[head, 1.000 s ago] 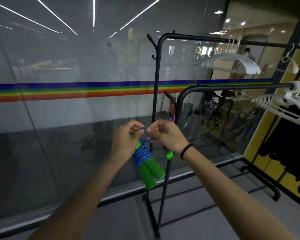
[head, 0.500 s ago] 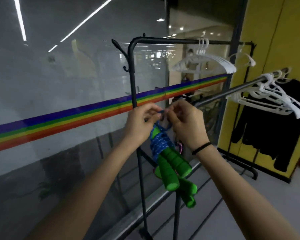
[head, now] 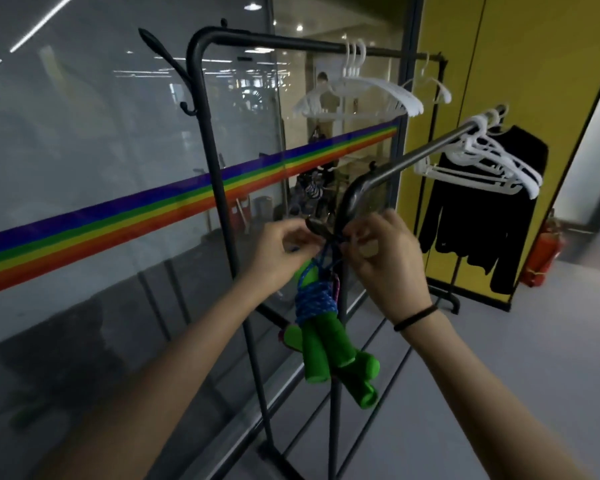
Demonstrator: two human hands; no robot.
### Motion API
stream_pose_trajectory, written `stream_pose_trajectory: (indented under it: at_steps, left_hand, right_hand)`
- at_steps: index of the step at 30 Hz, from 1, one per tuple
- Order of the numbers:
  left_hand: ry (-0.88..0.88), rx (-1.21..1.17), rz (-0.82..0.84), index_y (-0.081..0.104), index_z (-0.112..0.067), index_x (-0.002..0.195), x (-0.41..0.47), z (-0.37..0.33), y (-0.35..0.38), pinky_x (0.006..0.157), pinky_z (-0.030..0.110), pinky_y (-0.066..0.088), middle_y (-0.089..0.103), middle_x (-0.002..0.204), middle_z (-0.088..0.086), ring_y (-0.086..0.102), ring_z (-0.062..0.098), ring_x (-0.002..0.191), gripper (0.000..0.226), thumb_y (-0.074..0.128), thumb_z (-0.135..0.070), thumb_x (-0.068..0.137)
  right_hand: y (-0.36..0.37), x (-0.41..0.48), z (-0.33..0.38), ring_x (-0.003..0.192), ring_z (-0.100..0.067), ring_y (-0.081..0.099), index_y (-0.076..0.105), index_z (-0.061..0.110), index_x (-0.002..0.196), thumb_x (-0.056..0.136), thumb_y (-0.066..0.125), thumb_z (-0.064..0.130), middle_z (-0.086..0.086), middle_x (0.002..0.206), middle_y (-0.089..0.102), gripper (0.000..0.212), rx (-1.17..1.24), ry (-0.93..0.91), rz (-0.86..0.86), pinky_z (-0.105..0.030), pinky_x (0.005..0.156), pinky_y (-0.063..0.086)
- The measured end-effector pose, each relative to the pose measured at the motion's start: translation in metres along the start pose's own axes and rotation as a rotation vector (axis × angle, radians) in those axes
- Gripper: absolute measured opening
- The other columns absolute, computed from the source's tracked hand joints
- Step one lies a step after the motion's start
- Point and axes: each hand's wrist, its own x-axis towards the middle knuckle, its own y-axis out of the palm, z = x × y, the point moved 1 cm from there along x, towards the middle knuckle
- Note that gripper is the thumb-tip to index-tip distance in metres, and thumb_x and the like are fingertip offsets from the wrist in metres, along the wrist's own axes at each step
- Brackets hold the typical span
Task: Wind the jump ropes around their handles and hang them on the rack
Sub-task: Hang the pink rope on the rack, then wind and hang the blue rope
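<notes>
Both hands work at a black rack (head: 413,155) beside a glass wall. The left hand (head: 284,252) and right hand (head: 387,268) meet at a short hook (head: 314,225) on the rack's bent end post. The fingers of each hand are curled in narrow, pinching the blue loop (head: 328,252) of a jump rope (head: 314,303) from either side. Motion blur hides how the loop sits on the hook. Below the hands, the rope's blue cord is wound in tight turns around the tops of its two green handles (head: 321,348). These hang side by side in front of the post, tilted slightly to the right. A second pair of green handles (head: 362,382) hangs just behind and below them, though whether the two bundles touch cannot be told. A thin black band (head: 414,317) circles the right wrist. A taller black frame (head: 201,133) stands behind, close to the glass, which carries a rainbow stripe (head: 118,216). White hangers (head: 361,98) hang from the frame's top rail. More white hangers (head: 482,161) are bunched at the far end of the lower rail, well apart from the hands. A black garment (head: 482,223) hangs there against a yellow wall (head: 516,64). A red fire extinguisher (head: 541,258) stands on the floor near it.
</notes>
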Motion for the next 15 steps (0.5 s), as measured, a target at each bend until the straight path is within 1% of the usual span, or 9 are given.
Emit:
stream_pose_trajectory:
  at_steps: [1,3,4,5,9,10,12,13,15]
  left_hand:
    - [-0.015,0.009,-0.019,0.069,-0.013,0.081,-0.001,-0.002,-0.002,0.072,0.017,0.049,0.067,0.075,-0.005,0.062,0.005,0.074,0.014,0.069,0.000,0.077]
    - [-0.034,0.033,-0.049,0.070,-0.007,0.085,-0.008,-0.009,-0.002,0.071,0.015,0.049,0.067,0.076,-0.006,0.062,0.002,0.073,0.008,0.067,-0.002,0.079]
    - [-0.043,0.048,-0.065,0.070,-0.005,0.086,-0.012,-0.012,0.000,0.069,0.012,0.048,0.066,0.077,-0.006,0.061,-0.001,0.071,0.008,0.066,-0.001,0.080]
    - [-0.058,0.057,-0.084,0.070,-0.005,0.086,-0.018,-0.016,0.002,0.067,0.009,0.047,0.066,0.078,-0.007,0.061,-0.003,0.069,0.008,0.066,-0.001,0.080]
    - [-0.141,0.135,-0.183,0.065,-0.023,0.077,-0.051,-0.033,0.016,0.067,0.010,0.046,0.064,0.076,-0.013,0.058,-0.008,0.066,0.021,0.067,-0.002,0.080]
    - [-0.166,0.138,-0.222,0.064,-0.022,0.076,-0.064,-0.039,0.022,0.067,0.011,0.046,0.063,0.075,-0.012,0.058,-0.007,0.065,0.023,0.067,0.000,0.079]
    - [-0.218,0.128,-0.314,0.065,-0.014,0.079,-0.096,-0.055,0.036,0.069,0.014,0.047,0.062,0.073,-0.009,0.059,-0.005,0.064,0.016,0.067,0.002,0.077]
    - [-0.246,0.130,-0.359,0.065,-0.010,0.082,-0.114,-0.063,0.043,0.068,0.013,0.046,0.062,0.073,-0.008,0.058,-0.006,0.063,0.014,0.067,0.003,0.077]
    - [-0.313,0.141,-0.459,0.065,-0.009,0.084,-0.155,-0.081,0.057,0.066,0.009,0.044,0.062,0.072,-0.009,0.057,-0.011,0.060,0.018,0.064,0.008,0.077]
  right_hand:
    - [-0.003,0.002,-0.001,0.076,-0.019,0.059,0.059,0.013,0.089,0.079,0.063,0.016,-0.003,0.089,0.058,0.011,0.040,0.012,-0.013,-0.032,0.066,0.051]
    - [-0.010,0.005,0.001,0.070,-0.009,0.056,0.057,0.013,0.085,0.079,0.064,0.012,-0.001,0.083,0.060,0.009,0.169,0.016,-0.005,-0.014,0.065,0.044]
    - [-0.013,0.005,0.003,0.068,-0.004,0.055,0.057,0.013,0.083,0.079,0.064,0.010,0.000,0.081,0.061,0.009,0.216,-0.003,0.020,-0.008,0.063,0.041]
    - [-0.016,0.004,0.005,0.068,0.000,0.054,0.057,0.013,0.083,0.079,0.063,0.008,0.000,0.081,0.061,0.008,0.253,-0.028,0.062,-0.007,0.062,0.040]
    - [-0.028,-0.016,0.008,0.071,-0.006,0.057,0.059,0.012,0.080,0.078,0.061,0.005,0.000,0.081,0.063,0.008,0.407,-0.129,0.244,-0.014,0.063,0.045]
    - [-0.032,-0.023,0.007,0.071,-0.007,0.058,0.059,0.012,0.080,0.078,0.060,0.004,0.000,0.080,0.063,0.007,0.443,-0.148,0.285,-0.014,0.064,0.045]
    - [-0.041,-0.042,0.003,0.071,-0.010,0.060,0.060,0.009,0.079,0.079,0.059,0.004,-0.002,0.080,0.065,0.005,0.519,-0.171,0.383,-0.016,0.065,0.046]
    - [-0.046,-0.054,0.002,0.071,-0.012,0.061,0.061,0.009,0.078,0.079,0.058,0.005,-0.003,0.079,0.066,0.005,0.555,-0.180,0.435,-0.018,0.065,0.047]
    - [-0.059,-0.079,0.002,0.067,-0.010,0.059,0.061,0.009,0.078,0.078,0.058,0.004,-0.001,0.076,0.065,0.007,0.600,-0.212,0.533,-0.013,0.062,0.044]
